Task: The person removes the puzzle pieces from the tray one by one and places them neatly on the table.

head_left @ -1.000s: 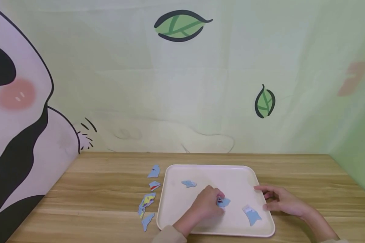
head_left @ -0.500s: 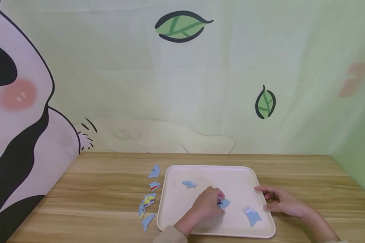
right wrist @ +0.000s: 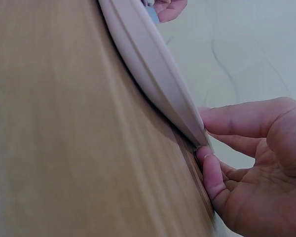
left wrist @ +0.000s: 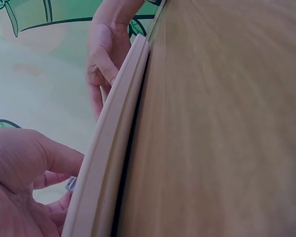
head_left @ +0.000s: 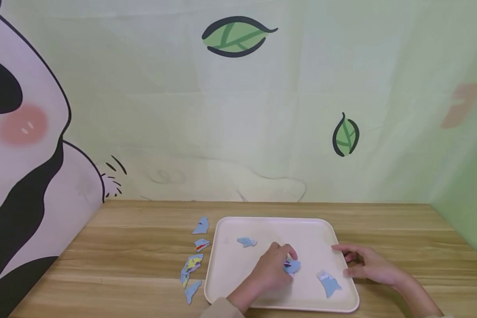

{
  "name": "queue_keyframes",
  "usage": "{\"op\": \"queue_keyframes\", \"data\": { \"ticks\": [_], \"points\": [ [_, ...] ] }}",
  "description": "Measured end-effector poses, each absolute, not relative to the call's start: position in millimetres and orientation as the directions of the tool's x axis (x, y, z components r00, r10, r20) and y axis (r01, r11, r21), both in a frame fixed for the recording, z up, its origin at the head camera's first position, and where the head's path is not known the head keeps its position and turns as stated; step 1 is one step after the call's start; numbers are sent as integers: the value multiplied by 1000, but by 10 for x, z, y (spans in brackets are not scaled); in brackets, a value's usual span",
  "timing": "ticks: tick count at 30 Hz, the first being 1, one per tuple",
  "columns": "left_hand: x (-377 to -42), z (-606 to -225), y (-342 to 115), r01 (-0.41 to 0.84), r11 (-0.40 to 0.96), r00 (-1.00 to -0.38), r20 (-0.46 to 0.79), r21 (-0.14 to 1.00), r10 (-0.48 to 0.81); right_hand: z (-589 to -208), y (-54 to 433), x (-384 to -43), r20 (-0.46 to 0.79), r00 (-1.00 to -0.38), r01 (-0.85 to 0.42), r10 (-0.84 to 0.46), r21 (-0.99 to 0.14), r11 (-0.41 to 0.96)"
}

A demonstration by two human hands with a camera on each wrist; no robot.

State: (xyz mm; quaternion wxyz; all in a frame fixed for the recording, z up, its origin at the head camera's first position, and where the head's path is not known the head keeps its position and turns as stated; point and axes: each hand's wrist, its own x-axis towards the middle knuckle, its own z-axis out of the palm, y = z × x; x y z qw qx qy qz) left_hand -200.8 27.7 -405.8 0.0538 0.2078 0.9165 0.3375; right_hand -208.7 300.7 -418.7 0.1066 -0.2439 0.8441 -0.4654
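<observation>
Over the middle of the white tray (head_left: 278, 229) my left hand (head_left: 269, 267) pinches a light-blue jigsaw puzzle piece (head_left: 293, 266) with a small dark and white print. The curled fingers and thumb cover its left part. In the left wrist view, only a bit of the puzzle piece (left wrist: 71, 183) shows past the tray wall. My right hand (head_left: 369, 263) rests at the tray's right rim, index finger and thumb spread along it. From the right wrist view, its fingertips (right wrist: 205, 118) touch the rim's corner. Two more blue puzzle pieces lie in the tray, an upper-left piece (head_left: 247, 242) and a lower-right piece (head_left: 330, 285).
Left of the tray, several puzzle pieces form a column on the wooden table (head_left: 143, 247): a blue piece (head_left: 201, 226), one with a red stripe (head_left: 201, 244), a yellow-and-blue section (head_left: 192, 266) and another blue piece (head_left: 192, 291). A printed backdrop (head_left: 163, 110) rises behind the table.
My left index finger has lifted and reached slightly right above the puzzle piece, showing more of its print. My right hand, the tray and the other pieces stay put.
</observation>
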Motion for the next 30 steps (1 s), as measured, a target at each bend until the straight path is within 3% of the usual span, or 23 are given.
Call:
{"op": "queue_keyframes", "data": {
  "ticks": [14, 30],
  "points": [
    [-2069, -4085, -3, 408, 595, -868, 91, 693, 489, -4173, 2996, -2085, 22, -861, -280, -509, -855, 436],
    [-2204, -4018, -758, 224, 435, -944, 84, 872, 318, -4192, 3002, -2089, 25, -859, -280, -511, -859, 428]
  ]
}}
